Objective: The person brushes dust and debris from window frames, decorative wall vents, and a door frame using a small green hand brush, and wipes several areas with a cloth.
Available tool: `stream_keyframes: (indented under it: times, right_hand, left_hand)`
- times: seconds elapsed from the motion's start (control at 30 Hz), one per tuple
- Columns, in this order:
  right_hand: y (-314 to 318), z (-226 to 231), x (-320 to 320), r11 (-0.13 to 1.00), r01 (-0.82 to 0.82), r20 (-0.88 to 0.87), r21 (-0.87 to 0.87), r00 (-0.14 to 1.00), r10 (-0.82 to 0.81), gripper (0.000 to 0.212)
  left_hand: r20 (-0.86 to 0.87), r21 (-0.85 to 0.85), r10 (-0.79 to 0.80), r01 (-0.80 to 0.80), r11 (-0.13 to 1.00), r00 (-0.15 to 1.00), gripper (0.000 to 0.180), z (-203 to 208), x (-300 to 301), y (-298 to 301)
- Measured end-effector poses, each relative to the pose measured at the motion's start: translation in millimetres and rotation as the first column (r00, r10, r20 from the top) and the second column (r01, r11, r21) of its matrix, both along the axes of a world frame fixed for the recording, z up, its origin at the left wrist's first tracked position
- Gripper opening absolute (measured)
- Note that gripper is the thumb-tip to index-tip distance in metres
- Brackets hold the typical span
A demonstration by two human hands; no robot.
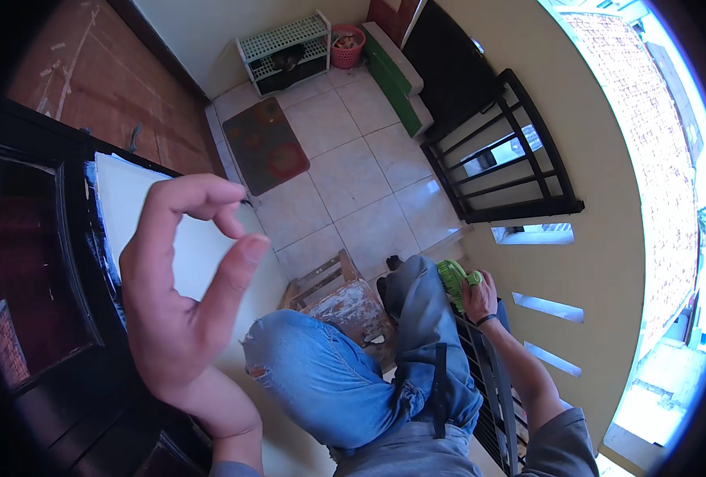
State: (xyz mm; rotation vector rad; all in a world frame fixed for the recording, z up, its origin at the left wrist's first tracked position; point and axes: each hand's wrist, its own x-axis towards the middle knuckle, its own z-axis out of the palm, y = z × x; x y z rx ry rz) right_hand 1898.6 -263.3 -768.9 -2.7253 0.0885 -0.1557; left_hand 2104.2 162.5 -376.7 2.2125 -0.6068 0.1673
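Note:
My left hand is raised close in front of me on the left. Its fingers curl toward the thumb, with a gap between the tips and nothing visible in them. Behind it stands a dark-framed door or window panel beside a white surface. At my right knee, my right hand is closed on a bright green scrub brush, gripping its handle end. The bristle side is hard to make out. My legs in torn blue jeans are bent beneath me, next to a worn wooden chair or stool.
A patterned mat lies on the tiled floor. Farther back are a shoe rack, a red basket and a green-and-white bench-like piece. Black metal bars lean by the right wall, which has slots.

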Motion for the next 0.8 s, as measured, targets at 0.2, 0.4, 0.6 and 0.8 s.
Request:
stream_keyframes:
  times: [0.2,0.4,0.6,0.8]
  right_hand:
    - [4.9,-0.5,-0.7,0.999,-0.051,-0.001,-0.005,0.999,0.051,0.019]
    - [-2.6,-5.3,-2.9,1.0,0.01,-0.042,-0.004,0.999,-0.01,0.022]
    - [-20.1,0.5,-8.1,0.998,-0.06,-0.022,-0.025,0.998,0.06,0.026]
    - [10.2,14.6,11.2,0.998,-0.056,-0.047,-0.032,0.997,0.054,0.026]
  left_hand:
    - [0.226,0.369,-0.614,0.517,0.772,0.756,0.022,74.0,-78.7,-64.8]
    - [0.382,0.478,-0.66,0.473,0.74,0.647,0.016,84.5,-94.1,-93.1]
    - [0.327,0.526,-0.755,0.553,0.645,0.569,0.014,97.8,-85.5,-107.6]
    - [0.262,0.599,-0.844,0.607,0.523,0.468,0.013,141.0,-59.5,-104.6]
